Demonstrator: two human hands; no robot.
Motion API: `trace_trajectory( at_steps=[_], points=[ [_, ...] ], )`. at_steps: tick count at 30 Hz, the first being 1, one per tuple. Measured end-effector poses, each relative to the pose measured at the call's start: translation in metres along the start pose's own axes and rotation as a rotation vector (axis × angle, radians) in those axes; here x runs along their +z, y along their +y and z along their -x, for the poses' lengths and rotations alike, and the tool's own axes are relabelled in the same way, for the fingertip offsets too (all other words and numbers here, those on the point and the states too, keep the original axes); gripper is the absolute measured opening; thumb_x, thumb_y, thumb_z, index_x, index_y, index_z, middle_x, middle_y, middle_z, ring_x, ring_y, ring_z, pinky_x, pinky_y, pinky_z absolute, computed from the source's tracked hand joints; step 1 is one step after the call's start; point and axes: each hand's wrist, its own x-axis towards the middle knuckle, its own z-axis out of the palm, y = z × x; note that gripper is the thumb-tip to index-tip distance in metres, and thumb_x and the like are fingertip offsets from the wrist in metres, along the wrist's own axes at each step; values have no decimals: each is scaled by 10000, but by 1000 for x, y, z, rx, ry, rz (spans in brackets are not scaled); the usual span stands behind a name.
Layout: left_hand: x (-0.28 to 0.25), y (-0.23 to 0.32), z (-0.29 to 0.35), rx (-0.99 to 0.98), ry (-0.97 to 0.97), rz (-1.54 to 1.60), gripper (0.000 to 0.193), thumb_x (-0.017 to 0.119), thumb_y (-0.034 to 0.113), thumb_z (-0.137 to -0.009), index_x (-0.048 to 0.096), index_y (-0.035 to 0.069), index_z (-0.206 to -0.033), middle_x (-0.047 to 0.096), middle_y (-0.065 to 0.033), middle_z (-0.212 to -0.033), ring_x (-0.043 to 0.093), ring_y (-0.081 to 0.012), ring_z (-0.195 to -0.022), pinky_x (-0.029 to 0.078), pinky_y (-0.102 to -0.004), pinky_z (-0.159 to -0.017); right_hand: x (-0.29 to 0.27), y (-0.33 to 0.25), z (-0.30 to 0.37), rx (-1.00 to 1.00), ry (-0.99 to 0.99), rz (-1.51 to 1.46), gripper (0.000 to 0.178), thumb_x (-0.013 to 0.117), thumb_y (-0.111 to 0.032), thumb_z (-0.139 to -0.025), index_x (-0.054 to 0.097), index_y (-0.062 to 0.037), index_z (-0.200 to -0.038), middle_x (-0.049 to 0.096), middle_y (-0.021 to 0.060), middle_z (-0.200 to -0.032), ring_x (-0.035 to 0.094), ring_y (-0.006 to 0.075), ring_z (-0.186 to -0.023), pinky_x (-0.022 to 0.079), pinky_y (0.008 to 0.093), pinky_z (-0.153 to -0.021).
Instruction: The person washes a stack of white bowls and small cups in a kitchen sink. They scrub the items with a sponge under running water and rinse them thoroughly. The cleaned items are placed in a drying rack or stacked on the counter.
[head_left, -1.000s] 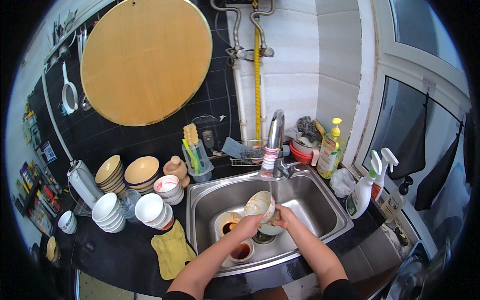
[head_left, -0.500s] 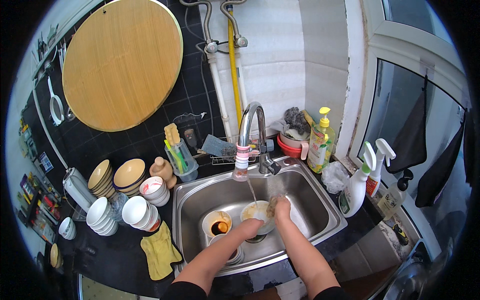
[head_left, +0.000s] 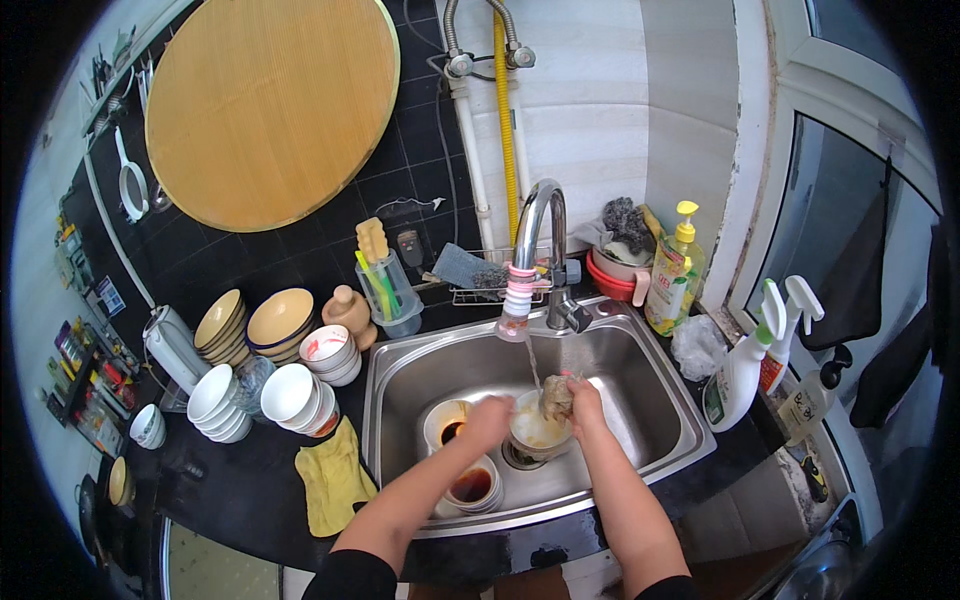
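Observation:
In the steel sink (head_left: 640,440), my right hand (head_left: 587,406) is closed around a wet, brownish scrubbing cloth (head_left: 556,400). Just below the cloth is a white bowl (head_left: 540,432) with cloudy, foamy liquid, beside the drain. A thin stream of water falls from the faucet (head_left: 540,215) toward this bowl. My left hand (head_left: 487,422) is left of that bowl, apart from it and over the edge of a bowl with dark liquid (head_left: 440,418); motion blurs its fingers. Nearer me, a stack of bowls (head_left: 476,490) holds reddish-brown liquid, partly behind my left forearm.
Left of the sink are stacked white bowls (head_left: 213,400), yellow-lined bowls (head_left: 280,318) and a yellow cloth (head_left: 334,480). A utensil holder (head_left: 392,300) stands behind. To the right are a soap pump bottle (head_left: 676,275), a plastic bag (head_left: 699,347) and spray bottles (head_left: 738,370).
My left hand has come off the white bowl and moved left. My right hand still grips the cloth by that bowl. The whole view has shifted, with the sink now farther right.

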Motion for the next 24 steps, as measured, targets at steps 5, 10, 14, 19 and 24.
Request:
trace_trajectory(
  at_steps=[5,10,14,19,24],
  points=[
    [-38,-50,47,-677,262,-350,103,603,120,-730,556,34,-763,616,-161,-813,605,-321,-825,495,-400,-727,4,5,-2,57,-119,205,240,426,-86,-879,553,-55,-1080,603,93,-940,598,185,-841,490,324,-756],
    [-30,-77,74,-1208,-222,178,290,695,208,-665,646,-2,-859,617,-216,-970,604,-292,-949,491,-357,-802,15,-8,18,195,-258,432,250,467,-131,-876,561,-88,-1103,608,60,-942,591,164,-869,490,310,-738],
    [-11,-84,81,-1372,-180,434,305,666,199,-662,652,-30,-863,635,-217,-894,641,-267,-850,513,-330,-736,20,-8,30,241,-353,592,260,483,-160,-875,566,-89,-1111,612,51,-960,585,156,-897,490,311,-734],
    [39,-122,89,-1149,170,250,186,523,41,-681,640,-61,-782,633,-213,-707,651,-287,-605,520,-367,-529,14,0,24,241,-375,674,272,473,-163,-882,572,-87,-1124,608,65,-1017,581,167,-926,485,310,-754],
    [-28,-66,79,-1060,327,391,165,502,38,-681,619,-71,-723,610,-243,-686,636,-335,-611,515,-394,-571,14,6,22,260,-361,691,273,478,-157,-881,569,-80,-1126,611,74,-1006,585,163,-907,476,301,-773]
  ],
)
